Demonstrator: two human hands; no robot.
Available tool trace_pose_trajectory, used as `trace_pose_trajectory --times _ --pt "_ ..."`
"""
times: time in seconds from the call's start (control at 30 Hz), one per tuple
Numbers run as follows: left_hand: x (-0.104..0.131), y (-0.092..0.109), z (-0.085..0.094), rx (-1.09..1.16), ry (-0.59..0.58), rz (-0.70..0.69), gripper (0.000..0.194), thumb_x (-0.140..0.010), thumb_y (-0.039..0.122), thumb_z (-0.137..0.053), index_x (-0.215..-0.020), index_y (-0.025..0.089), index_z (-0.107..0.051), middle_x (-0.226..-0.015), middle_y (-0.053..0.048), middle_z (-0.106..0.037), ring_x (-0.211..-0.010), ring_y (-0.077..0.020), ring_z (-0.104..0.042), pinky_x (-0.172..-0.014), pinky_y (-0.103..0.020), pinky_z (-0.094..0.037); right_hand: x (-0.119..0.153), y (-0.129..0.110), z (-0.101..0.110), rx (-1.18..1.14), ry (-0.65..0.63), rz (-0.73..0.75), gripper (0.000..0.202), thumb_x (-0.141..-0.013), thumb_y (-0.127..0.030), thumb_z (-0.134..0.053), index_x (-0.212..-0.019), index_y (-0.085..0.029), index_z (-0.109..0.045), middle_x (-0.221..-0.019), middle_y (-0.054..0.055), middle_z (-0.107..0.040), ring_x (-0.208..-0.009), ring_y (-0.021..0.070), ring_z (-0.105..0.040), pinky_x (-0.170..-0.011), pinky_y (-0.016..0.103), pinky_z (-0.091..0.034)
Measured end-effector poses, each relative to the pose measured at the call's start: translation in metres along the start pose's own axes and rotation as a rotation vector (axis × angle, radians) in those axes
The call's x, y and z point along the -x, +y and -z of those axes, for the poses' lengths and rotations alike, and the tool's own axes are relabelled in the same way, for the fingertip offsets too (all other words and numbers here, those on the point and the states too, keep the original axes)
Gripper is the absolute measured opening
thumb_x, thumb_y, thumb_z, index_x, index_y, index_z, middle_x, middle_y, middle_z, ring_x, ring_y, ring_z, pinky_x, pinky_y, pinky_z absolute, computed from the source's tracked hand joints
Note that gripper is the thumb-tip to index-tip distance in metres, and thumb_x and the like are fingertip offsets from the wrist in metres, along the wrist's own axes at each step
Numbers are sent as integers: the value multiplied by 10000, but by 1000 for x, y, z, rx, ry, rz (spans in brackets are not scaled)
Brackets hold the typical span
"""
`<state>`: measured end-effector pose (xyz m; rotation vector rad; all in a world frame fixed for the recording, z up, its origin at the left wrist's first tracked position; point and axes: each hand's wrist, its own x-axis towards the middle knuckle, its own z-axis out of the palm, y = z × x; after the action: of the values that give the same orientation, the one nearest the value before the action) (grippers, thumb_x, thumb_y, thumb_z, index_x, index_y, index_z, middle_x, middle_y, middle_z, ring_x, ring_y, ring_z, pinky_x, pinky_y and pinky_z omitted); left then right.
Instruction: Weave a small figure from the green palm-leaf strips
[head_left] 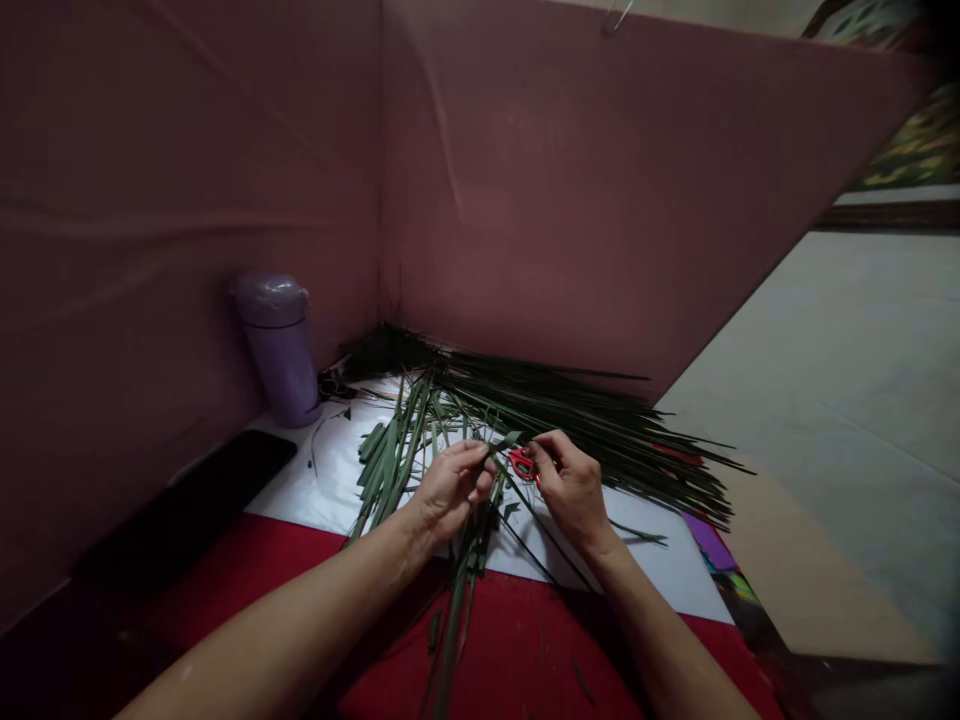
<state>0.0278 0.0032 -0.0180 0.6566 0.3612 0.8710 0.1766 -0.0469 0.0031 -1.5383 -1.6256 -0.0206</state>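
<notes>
Between my two hands a green leaf strip (507, 440) is held up, folded or bent near its middle. My left hand (456, 485) pinches its left end between thumb and fingers. On the other side, my right hand (566, 485) grips the right end with closed fingers. Red-handled scissors (522, 463) lie just behind and beside the right hand, partly covered by it. Cut leaf strips (386, 460) are heaped left of the hands, some with folded ends. Below the hands more strips (469, 560) hang toward the front edge.
A large bundle of long dark leaves (570, 400) stretches along the back to the right. At the left stand a purple tumbler (279, 350) and a flat black object (202, 490). A white sheet (660, 560) covers part of the red tabletop (540, 640). Pink panels (540, 200) enclose the back and left.
</notes>
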Motion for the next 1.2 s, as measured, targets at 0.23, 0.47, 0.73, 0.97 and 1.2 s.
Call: trace_pose_trajectory --times 0.23,0.47,0.73,0.97,1.2 --pt "8 -8 -12 -79 -89 48 131 -692 220 -593 -709 122 -508 -567 8 -510 -362 -28 -397 -351 -163 -208 7 -19 -5 -114 0 4 121 -822 -198 -451 -853 -214 -567 -717 23 -590 -641 160 -552 -599 252 -401" --pt "7 -11 -9 -74 -29 19 114 -652 176 -598 -702 128 -508 -562 8 -509 -386 -39 -412 -357 -160 -223 9 -21 -7 -49 -37 133 244 -796 -110 -424 -915 -220 -606 -833 52 -554 -730 167 -541 -642 269 -419" --pt "8 -9 -10 -59 48 -13 159 -634 186 -623 -753 130 -533 -555 25 -500 -404 -41 -418 -370 -164 -243 7 -25 -2 -127 -176 187 245 -811 -195 -476 -1038 -202 -568 -930 74 -559 -809 181 -543 -735 293 -428" --pt "8 -10 -14 -135 10 -47 159 -657 243 -616 -701 123 -522 -523 20 -498 -361 -45 -406 -347 -178 -217 10 -23 -7 -124 -83 41 146 -826 -265 -473 -805 -198 -601 -728 38 -585 -694 173 -534 -639 271 -396" --pt "10 -7 -15 -144 -7 3 165 -686 257 -598 -723 130 -500 -575 -9 -547 -368 -44 -420 -344 -165 -225 3 -18 -8 -544 -120 -253 247 -825 -404 -460 -741 -182 -530 -622 -16 -509 -564 121 -471 -513 216 -369"
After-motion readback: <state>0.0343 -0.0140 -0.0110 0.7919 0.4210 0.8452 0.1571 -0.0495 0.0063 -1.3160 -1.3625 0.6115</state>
